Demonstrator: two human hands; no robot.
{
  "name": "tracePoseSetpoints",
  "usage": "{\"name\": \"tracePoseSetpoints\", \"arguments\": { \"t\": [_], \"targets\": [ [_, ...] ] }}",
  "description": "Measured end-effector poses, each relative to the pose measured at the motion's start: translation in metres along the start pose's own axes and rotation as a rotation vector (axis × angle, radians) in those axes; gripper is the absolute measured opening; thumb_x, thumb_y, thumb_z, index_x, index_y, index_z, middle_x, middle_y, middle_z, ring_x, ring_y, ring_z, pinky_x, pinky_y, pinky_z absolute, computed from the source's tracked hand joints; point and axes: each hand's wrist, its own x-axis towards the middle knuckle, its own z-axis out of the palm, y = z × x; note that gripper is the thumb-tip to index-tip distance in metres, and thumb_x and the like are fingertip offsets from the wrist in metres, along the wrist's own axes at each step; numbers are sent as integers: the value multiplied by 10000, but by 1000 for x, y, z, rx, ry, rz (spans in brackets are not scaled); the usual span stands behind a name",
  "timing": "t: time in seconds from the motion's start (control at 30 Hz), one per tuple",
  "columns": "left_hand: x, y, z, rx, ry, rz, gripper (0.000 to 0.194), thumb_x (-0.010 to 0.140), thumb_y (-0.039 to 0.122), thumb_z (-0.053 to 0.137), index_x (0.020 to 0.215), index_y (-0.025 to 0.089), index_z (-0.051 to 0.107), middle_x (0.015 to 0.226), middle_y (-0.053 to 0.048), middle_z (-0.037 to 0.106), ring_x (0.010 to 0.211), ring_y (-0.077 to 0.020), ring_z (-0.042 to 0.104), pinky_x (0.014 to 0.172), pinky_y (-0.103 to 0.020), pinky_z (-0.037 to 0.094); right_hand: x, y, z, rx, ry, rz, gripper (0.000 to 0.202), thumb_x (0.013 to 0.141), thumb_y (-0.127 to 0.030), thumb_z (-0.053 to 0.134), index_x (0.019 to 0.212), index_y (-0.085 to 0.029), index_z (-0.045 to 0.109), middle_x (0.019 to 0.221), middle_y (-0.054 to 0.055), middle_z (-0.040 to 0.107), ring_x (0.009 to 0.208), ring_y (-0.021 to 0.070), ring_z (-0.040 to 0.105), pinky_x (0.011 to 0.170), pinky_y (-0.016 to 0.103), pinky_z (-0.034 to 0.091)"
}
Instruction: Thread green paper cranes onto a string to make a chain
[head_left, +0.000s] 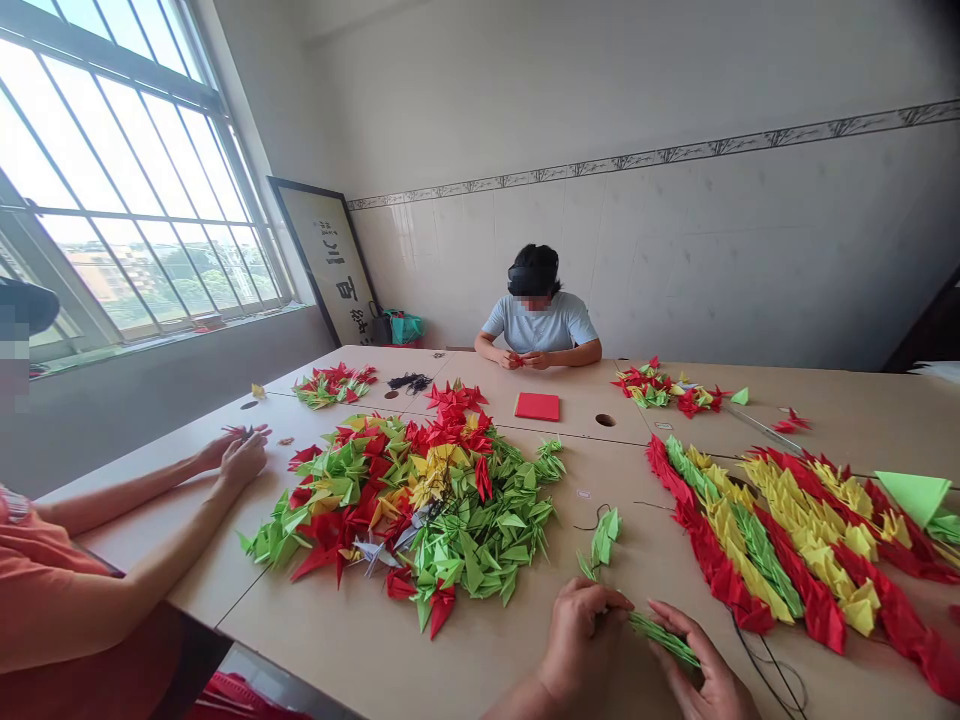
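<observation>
Lower right, the right hand (716, 675) holds a green folded-paper bundle (666, 641) between its fingers — the left hand (576, 638) curls beside it, grip unclear. Paper cranes (480, 545) heap mid-frame.

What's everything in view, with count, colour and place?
table: one, beige, centre
large folded-paper pile: one, green, red, yellow, some grey-white, mid-table
small piles: two, mixed, far left and far right of table
paper rows: several, red, yellow, green, table's right
green cluster: one, green, near front
paper stack: one, red, far centre
cords: one bundle, black, far left
window: one, grey-barred, left
framed calligraphy: one, dark-framed, back corner
bag: one, turquoise, behind table
co-workers: two, coral top left, pale-blue top across
green bundle: one, green, bottom right
left hand: one, bare, bottom
right hand: one, bare, holding bundle
</observation>
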Motion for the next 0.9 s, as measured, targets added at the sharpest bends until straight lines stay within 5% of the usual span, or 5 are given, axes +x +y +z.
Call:
{"name": "tracePoseSetpoints", "arguments": {
  "t": [0.3, 0.43, 0.67, 0.9],
  "targets": [
    [-2, -15, 12, 110, 14, 310, 401, 548, 55, 645, 882, 267, 712, 793, -22, 715, 823, -226, 580, 790, -364, 419, 3, -9, -9, -173, 94, -275, 389, 806, -559, 470, 914, -246, 675, 846, 68, 737, 741, 197, 706, 659, 254, 580],
    [-3, -17, 15, 188, -39, 303, 286, 647, 125, 683, 848, 324, 724, 731, -11, 702, 836, -213, 577, 840, -380, 385, 0, -6, -11, -254, 29, -328, 357, 835, -505, 459, 966, -237, 656, 874, 68, 744, 761, 211, 707, 642, 277, 588],
    [-5, -4, 11, 255, -100, 219, 224, 635, 103, 701, 762, 285, 733, 977, -55, 669, 998, -262, 532, 931, -431, 336, 0, -8, -6, -384, 26, -482, 358, 861, -467, 435, 968, -209, 659, 853, 99, 739, 751, 237, 699, 628, 349, 588],
    [-2, -1, -1, 68, -101, 100, 581, 441, -46, 503, 956, 188, 637, 1037, -78, 622, 970, -245, 526, 839, -352, 417, 0, -3, -11, -265, 11, -330, 382, 849, -489, 420, 902, -213, 679, 840, 89, 750, 741, 225, 712, 633, 293, 590]
  ]
}}
